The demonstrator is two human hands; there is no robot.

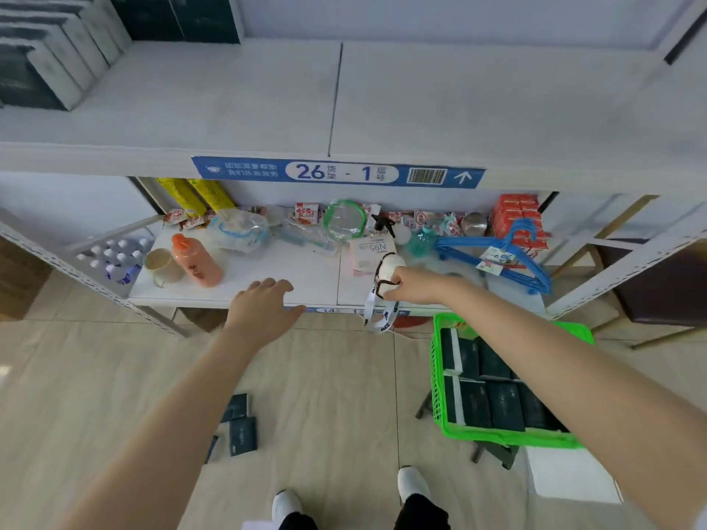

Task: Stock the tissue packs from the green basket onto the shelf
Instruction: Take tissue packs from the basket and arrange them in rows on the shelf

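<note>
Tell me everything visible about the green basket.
The green basket is bright green, plastic-looking and rectangular, with slotted walls. It sits on a dark stand, right of the person, before the lower shelf. Dark tissue packs lie in it in rows. Neither the left hand nor the right hand, which grips a white strapped object, touches it.

We see a white upper shelf [229, 109] carrying tissue packs [46, 63] in its left rear corner. On the lower shelf [298, 279] lie a pink bottle [196, 262] beside a beige cup [162, 266], an N95 mask pack [373, 252], blue hangers [509, 254] and red boxes [518, 219]. A few dark packs [241, 428] lie on the tiled floor [325, 395].
</note>
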